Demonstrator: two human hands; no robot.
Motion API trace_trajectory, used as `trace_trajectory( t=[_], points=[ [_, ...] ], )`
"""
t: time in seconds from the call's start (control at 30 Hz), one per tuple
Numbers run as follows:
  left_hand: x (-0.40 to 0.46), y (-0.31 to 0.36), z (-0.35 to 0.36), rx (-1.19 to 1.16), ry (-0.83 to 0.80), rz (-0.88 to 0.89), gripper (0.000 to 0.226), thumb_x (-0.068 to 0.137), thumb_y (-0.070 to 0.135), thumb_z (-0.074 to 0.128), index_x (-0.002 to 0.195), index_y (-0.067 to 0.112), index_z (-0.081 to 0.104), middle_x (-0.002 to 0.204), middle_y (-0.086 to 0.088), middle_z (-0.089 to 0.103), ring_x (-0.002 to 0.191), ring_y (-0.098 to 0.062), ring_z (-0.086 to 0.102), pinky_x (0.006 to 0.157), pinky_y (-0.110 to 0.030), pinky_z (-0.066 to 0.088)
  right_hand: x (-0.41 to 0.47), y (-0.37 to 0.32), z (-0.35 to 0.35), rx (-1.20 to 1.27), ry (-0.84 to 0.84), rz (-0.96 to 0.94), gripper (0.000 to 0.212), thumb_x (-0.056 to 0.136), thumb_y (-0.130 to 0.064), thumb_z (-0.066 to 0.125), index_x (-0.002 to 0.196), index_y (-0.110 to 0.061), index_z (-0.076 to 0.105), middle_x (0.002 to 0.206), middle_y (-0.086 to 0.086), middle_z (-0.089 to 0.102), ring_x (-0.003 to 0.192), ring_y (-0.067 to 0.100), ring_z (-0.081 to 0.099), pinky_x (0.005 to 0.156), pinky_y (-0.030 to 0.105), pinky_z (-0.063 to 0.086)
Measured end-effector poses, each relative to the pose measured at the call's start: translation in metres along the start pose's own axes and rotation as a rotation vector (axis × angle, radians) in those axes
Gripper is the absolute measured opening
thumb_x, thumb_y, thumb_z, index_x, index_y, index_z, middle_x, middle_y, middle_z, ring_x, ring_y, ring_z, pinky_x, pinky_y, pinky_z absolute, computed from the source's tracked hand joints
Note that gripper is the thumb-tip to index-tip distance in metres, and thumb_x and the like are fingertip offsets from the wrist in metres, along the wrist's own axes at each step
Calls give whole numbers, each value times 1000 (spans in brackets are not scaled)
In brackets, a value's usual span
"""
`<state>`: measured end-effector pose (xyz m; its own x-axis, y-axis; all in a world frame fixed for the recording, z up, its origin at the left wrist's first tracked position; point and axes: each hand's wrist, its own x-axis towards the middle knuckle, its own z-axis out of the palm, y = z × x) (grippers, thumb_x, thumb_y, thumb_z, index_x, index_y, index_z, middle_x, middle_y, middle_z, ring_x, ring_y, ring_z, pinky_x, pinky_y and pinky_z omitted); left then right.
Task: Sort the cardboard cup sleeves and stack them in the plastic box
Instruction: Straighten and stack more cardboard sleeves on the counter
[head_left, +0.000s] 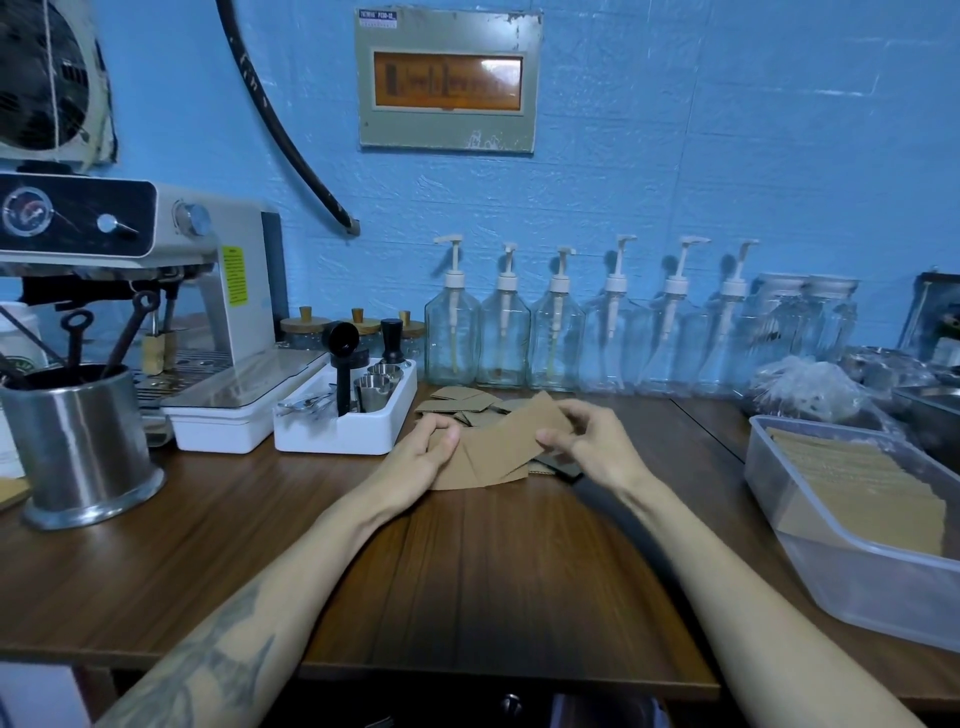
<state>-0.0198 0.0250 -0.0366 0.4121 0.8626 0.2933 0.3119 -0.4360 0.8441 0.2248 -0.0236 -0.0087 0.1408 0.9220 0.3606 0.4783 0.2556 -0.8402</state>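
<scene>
In the head view, both hands met over the middle of the dark brown wooden table (493, 571). The left hand (428, 449) had its fingers curled around the left end of a flat brown cardboard cup sleeve (506, 449), while the right hand (587, 441) pinched the sleeve's right end between thumb and curled fingers. The sleeve was held just above the table, tilted up to the right. Behind it, near the wall, a loose heap of brown cardboard sleeves (462, 402) lay on the table. At the right edge stood the clear rectangular plastic box (852, 577), with a row of stacked brown sleeves (857, 488) inside it. To the left of the hands sat a white plastic tray of metal tools (358, 431) and a steel utensil cup (83, 447). Clear glass pump bottles (504, 332) lined the blue wall.
</scene>
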Motion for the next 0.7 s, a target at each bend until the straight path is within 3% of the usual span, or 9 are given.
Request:
trace_trajectory(
  t=[0.03, 0.1, 0.2, 0.3, 0.37, 0.43, 0.53, 0.7],
  points=[
    [-1, 1, 0, -2, -4, 8, 20, 95, 63, 43, 104, 48, 53, 117, 12, 62, 110, -7, 59, 92, -29, 45, -1, 3, 3, -108, 11, -14, 19, 85, -18, 76, 103, -14, 73, 106, 6, 73, 93, 23, 69, 82, 34, 57],
    [-3, 1, 1, -7, -17, 22, 24, 89, 64, 54, 106, 48, 51, 115, 14, 61, 105, -6, 62, 86, -28, 49, -3, 6, 8, -289, -33, -25, 26, 86, -34, 75, 97, -11, 75, 103, 5, 70, 99, 23, 65, 93, 40, 52],
    [-2, -1, 1, -4, -28, 50, 32, 89, 37, 71, 112, 36, 49, 113, 8, 61, 104, -14, 62, 93, -39, 53, -7, 5, 15, -505, -155, -60, 34, 87, -48, 68, 109, -23, 73, 112, -3, 60, 109, 20, 56, 96, 42, 47],
    [-2, 1, 1, -1, -28, 84, 28, 91, 23, 70, 109, 34, 51, 112, 6, 61, 103, -15, 61, 96, -43, 52, -8, 3, 17, -450, -161, -120, 65, 84, -47, 72, 142, -31, 49, 120, -8, 54, 114, 15, 52, 99, 36, 44],
    [-3, 1, 1, -26, -30, 103, 27, 91, 19, 70, 107, 33, 53, 113, 2, 64, 104, -18, 63, 97, -43, 52, -9, 2, 16, -329, -173, -133, 76, 83, -44, 75, 148, -40, 36, 126, -10, 52, 115, 10, 51, 98, 29, 41],
    [-2, 1, 1, -36, -26, 113, 27, 90, 16, 71, 106, 32, 54, 113, 0, 65, 105, -20, 63, 96, -44, 52, -8, 3, 17, -286, -207, -122, 64, 83, -41, 75, 140, -46, 45, 130, -11, 58, 115, 10, 55, 101, 35, 45],
    [-1, 1, 2, -23, -13, 123, 28, 89, 15, 72, 104, 31, 56, 110, 1, 65, 102, -19, 63, 94, -44, 53, -8, 3, 23, -210, -220, -91, 42, 83, -34, 77, 122, -37, 60, 116, 1, 68, 104, 22, 64, 97, 48, 50],
    [0, -2, 2, -13, -6, 112, 28, 88, 19, 73, 105, 32, 55, 109, 3, 64, 101, -17, 63, 91, -36, 53, -9, -1, 26, -177, -212, -91, 33, 84, -27, 77, 113, -31, 62, 106, 11, 69, 99, 30, 64, 92, 50, 52]
  ],
)
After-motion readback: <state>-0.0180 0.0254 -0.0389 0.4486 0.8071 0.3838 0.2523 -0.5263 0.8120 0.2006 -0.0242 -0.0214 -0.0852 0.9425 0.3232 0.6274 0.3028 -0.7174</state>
